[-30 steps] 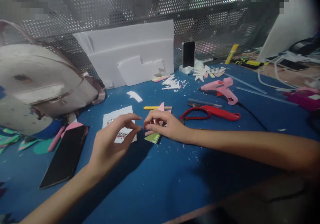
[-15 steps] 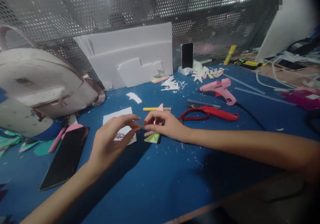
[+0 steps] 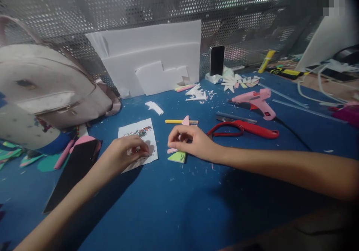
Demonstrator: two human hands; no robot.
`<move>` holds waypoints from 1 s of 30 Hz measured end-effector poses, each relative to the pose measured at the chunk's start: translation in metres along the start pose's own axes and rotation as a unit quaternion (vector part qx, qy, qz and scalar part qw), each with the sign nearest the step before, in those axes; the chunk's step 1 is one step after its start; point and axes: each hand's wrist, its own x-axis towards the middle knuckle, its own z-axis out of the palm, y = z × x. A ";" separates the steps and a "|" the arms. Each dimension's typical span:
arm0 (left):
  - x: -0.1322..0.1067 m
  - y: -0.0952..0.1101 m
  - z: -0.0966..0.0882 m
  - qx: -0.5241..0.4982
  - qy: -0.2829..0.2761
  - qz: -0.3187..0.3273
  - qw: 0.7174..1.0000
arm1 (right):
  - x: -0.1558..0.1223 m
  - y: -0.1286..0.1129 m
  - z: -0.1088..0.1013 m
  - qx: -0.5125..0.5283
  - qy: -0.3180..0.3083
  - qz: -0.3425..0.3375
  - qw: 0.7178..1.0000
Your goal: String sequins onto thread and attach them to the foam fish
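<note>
My left hand (image 3: pixel 123 155) rests on a white paper sheet (image 3: pixel 137 135) that carries small coloured beads, its fingertips pinched together on the beads. What it pinches is too small to make out. My right hand (image 3: pixel 190 140) lies curled on a pink and green foam piece (image 3: pixel 177 156) just right of the sheet, its fingers bent down and pressing on the piece. A pink tip of the foam piece (image 3: pixel 185 121) pokes out behind the hand. The two hands are a short gap apart.
Red scissors (image 3: pixel 246 128), a grey utility knife (image 3: pixel 235 118) and a pink glue gun (image 3: pixel 256 98) lie to the right. A yellow pencil (image 3: pixel 176 122) lies behind. A black phone (image 3: pixel 74 170) lies left, near a pale backpack (image 3: pixel 45 90). White foam boards (image 3: pixel 151 56) lean at the back.
My left hand has moved away from the right hand, down and left onto the white sheet with beads. The right hand stayed on the foam piece.
</note>
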 end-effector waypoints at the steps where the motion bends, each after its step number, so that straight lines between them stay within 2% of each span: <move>1: 0.000 0.000 0.000 -0.001 -0.005 0.001 1.000 | 0.000 0.000 0.000 -0.001 -0.001 0.000 1.000; 18: 0.000 0.006 0.002 0.000 -0.009 -0.013 1.000 | 0.000 -0.001 0.000 -0.011 -0.003 -0.005 1.000; 25: -0.002 0.012 0.001 -0.037 0.059 -0.049 0.996 | 0.000 0.001 0.000 -0.027 -0.003 -0.009 1.000; 30: -0.004 0.027 0.016 -0.106 0.116 -0.055 0.986 | -0.002 0.002 0.000 -0.036 -0.004 -0.012 0.999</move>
